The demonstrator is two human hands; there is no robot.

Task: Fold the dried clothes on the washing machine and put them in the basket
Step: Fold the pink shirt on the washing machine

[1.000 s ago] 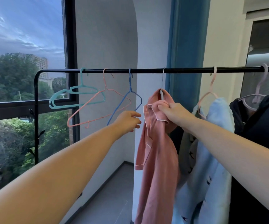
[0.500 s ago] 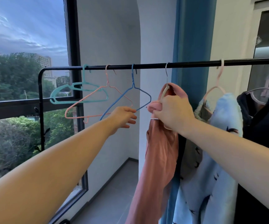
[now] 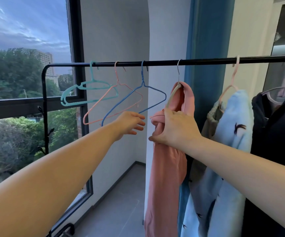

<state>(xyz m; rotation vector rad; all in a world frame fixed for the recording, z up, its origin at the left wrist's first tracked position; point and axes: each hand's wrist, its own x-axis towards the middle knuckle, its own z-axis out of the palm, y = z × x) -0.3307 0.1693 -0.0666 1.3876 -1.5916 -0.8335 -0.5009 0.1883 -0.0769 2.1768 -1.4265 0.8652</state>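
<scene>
While the right grip [image 3: 177,127] is clenched round a bunched shoulder of the pink top [image 3: 167,177], the top hangs half on its hanger [image 3: 172,96], with the hook over the rail [image 3: 206,61].

Risk: a straight downward pull could snag cloth on the hanger arm and stretch the neck. It could also drag the hook off, so hanger and top drop to the floor.

Left grip [image 3: 129,124] holds nothing, fingers loosely spread at the lower wire of the blue hanger [image 3: 142,79]; contact unclear. It could set that one swinging.

Top: soft pink cloth, limp, hanging long and narrow, gathered in folds at the fist, just left of a pale blue garment [image 3: 232,134]. Dryness cannot be confirmed.
</scene>
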